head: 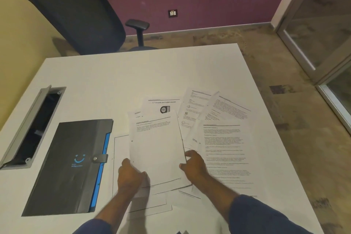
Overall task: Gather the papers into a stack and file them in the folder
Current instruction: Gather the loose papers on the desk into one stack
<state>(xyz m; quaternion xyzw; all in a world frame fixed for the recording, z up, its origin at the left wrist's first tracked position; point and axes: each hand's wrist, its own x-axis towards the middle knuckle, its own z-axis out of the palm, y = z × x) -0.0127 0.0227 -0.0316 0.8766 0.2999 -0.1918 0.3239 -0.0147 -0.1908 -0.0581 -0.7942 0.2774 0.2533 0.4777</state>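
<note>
Left hand [129, 175] and right hand [193, 165] clamped on opposite side edges of a small stack of papers [156, 148], lifted slightly above the white counter [114, 81]. More loose sheets [218, 138] fanned out beneath and to the right. Dark folder [70, 167] lying closed just left, clasp snapped.

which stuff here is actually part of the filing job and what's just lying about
Part of the job: the sheet held by the left hand and right hand; the loose papers spread on the table; the closed black folder.

Just there: the office chair; the open cable tray; the wall socket.
</note>
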